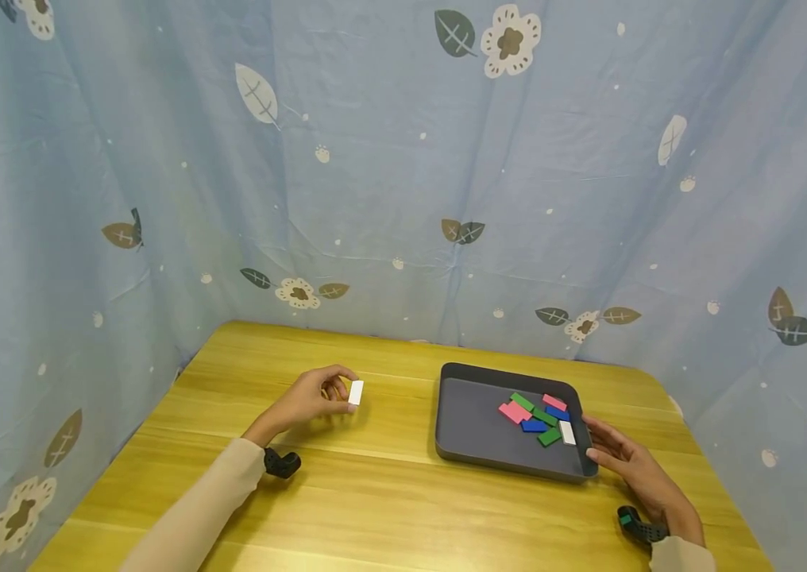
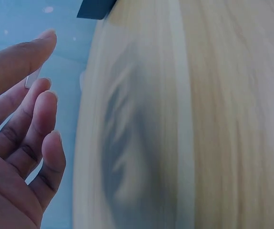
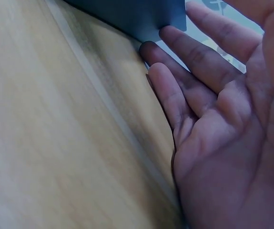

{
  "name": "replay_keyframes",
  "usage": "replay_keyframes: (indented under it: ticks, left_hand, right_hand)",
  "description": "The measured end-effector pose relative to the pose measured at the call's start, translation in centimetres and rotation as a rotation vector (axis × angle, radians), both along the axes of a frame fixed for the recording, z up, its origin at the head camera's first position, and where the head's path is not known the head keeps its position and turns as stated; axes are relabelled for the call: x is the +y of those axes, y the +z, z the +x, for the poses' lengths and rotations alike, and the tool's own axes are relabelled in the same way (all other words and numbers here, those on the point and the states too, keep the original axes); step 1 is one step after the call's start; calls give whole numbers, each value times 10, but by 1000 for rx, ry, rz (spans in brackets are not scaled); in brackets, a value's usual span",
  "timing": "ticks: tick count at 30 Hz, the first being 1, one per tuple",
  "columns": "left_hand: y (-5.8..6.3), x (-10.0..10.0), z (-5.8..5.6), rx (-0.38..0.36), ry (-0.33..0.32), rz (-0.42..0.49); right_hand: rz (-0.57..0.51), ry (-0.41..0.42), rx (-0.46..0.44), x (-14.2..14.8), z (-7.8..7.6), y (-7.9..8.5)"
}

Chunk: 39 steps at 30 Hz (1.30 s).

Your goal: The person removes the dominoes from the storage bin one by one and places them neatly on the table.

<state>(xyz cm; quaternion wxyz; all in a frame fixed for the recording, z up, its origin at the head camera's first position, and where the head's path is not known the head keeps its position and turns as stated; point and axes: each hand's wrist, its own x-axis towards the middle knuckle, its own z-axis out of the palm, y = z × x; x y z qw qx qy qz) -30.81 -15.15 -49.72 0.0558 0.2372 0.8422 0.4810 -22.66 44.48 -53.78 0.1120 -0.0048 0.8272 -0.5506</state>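
My left hand [image 1: 310, 401] pinches a small white rectangular block [image 1: 356, 392] between thumb and fingertips, above the table left of the tray. In the left wrist view, only a sliver of the white block [image 2: 32, 78] shows behind the thumb; the other fingers curl loosely below. At the tray's right side is my right hand [image 1: 635, 469], its fairly straight fingers against the outer wall and the thumb tip at the rim. The dark grey tray [image 1: 471, 421] carries several pink, green and blue blocks and one white block [image 1: 567, 433], grouped towards its right side.
The wooden table [image 1: 346, 508] has its back edge close to a blue patterned curtain [image 1: 375, 159], which also hangs at both sides. Black wrist devices sit on the left wrist [image 1: 282, 462] and the right wrist [image 1: 639, 526].
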Motion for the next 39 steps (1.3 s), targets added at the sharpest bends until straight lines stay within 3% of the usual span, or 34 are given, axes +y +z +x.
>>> replay_keyframes:
  ticks: [11,39]
  left_hand:
    - [0,-18,1,-7,45,-23]
    - [-18,-61,-11,-24,127,-38]
  right_hand:
    - [0,-24,0,-3,-1,1]
    - [-30,-4,6,0,0,-1]
